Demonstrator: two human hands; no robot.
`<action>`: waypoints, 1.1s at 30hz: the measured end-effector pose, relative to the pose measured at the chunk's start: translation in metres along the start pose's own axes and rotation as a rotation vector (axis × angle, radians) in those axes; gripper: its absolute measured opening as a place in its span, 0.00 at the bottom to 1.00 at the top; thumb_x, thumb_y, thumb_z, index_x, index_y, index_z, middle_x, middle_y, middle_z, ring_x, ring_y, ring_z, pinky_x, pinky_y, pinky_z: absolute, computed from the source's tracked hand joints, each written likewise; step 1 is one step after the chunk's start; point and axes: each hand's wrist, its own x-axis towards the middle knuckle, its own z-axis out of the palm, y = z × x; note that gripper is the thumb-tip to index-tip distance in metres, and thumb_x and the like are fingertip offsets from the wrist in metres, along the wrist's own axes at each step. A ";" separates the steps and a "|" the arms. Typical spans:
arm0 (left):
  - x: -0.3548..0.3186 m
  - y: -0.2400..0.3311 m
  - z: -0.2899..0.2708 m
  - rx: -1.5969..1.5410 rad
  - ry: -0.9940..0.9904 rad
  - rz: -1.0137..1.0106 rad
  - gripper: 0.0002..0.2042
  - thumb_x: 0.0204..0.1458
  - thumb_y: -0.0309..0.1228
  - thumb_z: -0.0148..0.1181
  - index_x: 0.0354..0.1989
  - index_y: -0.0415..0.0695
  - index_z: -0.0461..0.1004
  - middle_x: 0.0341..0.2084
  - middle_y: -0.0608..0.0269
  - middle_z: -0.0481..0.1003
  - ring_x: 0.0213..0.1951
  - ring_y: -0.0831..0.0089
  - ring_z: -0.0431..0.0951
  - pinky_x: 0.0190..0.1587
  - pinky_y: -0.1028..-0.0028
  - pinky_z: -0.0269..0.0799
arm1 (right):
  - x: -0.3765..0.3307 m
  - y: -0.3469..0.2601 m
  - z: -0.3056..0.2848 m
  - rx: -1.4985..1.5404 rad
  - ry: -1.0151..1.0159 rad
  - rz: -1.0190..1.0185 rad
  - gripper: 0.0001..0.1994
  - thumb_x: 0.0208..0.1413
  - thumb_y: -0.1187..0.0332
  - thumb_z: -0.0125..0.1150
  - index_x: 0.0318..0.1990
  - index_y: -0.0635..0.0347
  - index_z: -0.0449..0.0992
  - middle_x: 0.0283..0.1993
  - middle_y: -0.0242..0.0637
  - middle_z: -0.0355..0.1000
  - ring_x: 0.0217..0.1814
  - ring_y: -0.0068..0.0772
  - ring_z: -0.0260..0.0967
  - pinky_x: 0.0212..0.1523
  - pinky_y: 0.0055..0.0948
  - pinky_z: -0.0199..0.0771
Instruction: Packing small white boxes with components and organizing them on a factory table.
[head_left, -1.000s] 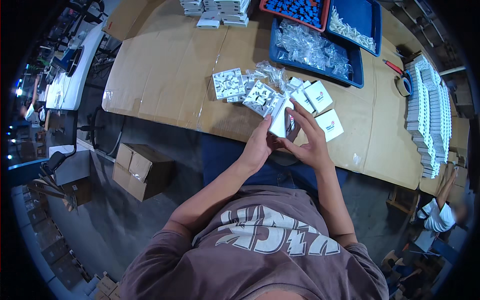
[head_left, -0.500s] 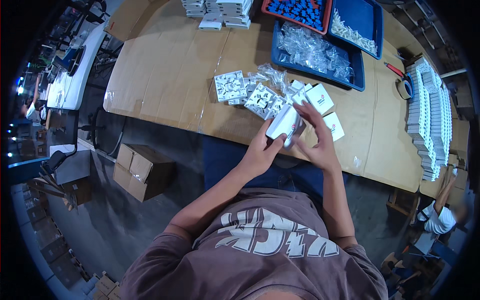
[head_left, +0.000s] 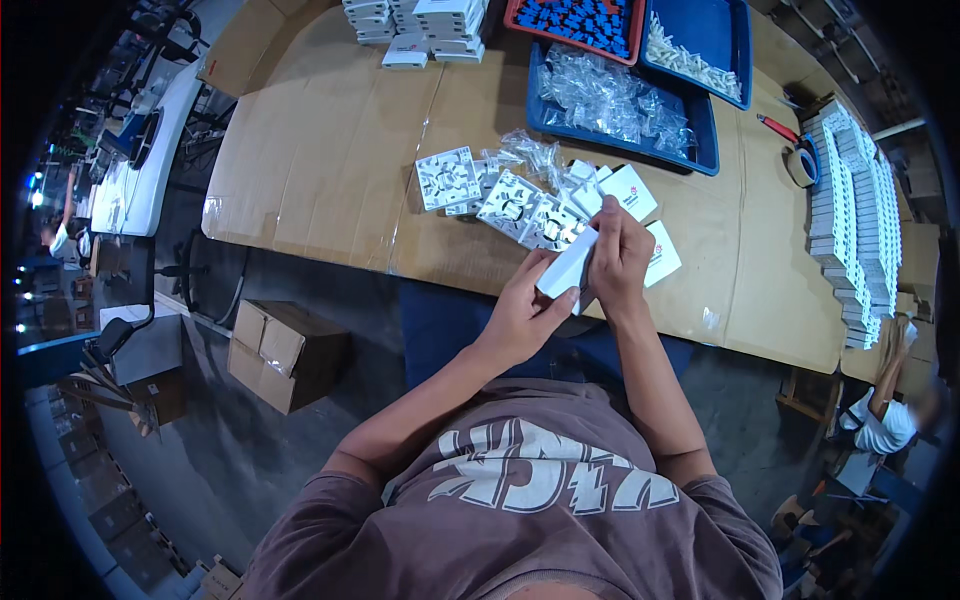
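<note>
Head view of a person seated at a cardboard-covered workbench, both forearms entering from the lower edge. The left hand and the right hand meet just in front of the near table edge, and together they grip a small white box, held tilted above the bench; the left fingers curl under its lower end while the right fingers wrap its upper side, so both hands are closed on it. Just beyond the hands lies a cluster of white square plastic plates, some overlapping, with crumpled clear plastic bags among them. Two more flat white boxes rest on the bench: one just above the right hand, another just to its right. Farther back stands a blue tray filled with clear bagged parts, a second blue tray holding pale small parts, and a red tray with blue pieces. Stacks of white boxes sit at the far edge, and a long row of stacked white boxes runs along the bench's right end, near a tape roll. On the floor to the left stands a brown cardboard carton. Another person is partly visible at the lower right.
</note>
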 end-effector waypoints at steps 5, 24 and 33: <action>0.008 -0.006 0.006 -0.694 0.349 -0.211 0.18 0.66 0.30 0.61 0.62 0.38 0.71 0.46 0.65 0.78 0.47 0.79 0.78 0.53 0.73 0.75 | 0.008 0.000 -0.005 0.217 -0.075 0.188 0.12 0.69 0.63 0.62 0.43 0.66 0.79 0.35 0.34 0.79 0.32 0.24 0.72 0.34 0.28 0.72; 0.015 0.008 -0.046 -0.112 -0.006 0.157 0.16 0.57 0.25 0.70 0.53 0.38 0.79 0.53 0.62 0.75 0.54 0.75 0.76 0.56 0.76 0.71 | -0.015 -0.037 -0.039 0.436 -0.520 0.290 0.18 0.56 0.75 0.74 0.54 0.67 0.80 0.46 0.36 0.82 0.50 0.22 0.77 0.51 0.25 0.76; 0.013 -0.001 -0.047 -0.277 0.020 0.144 0.18 0.55 0.24 0.71 0.55 0.41 0.78 0.52 0.65 0.77 0.52 0.77 0.76 0.54 0.76 0.72 | -0.017 -0.042 -0.039 0.272 -0.552 0.154 0.16 0.58 0.75 0.72 0.53 0.68 0.81 0.41 0.40 0.84 0.45 0.23 0.78 0.49 0.27 0.75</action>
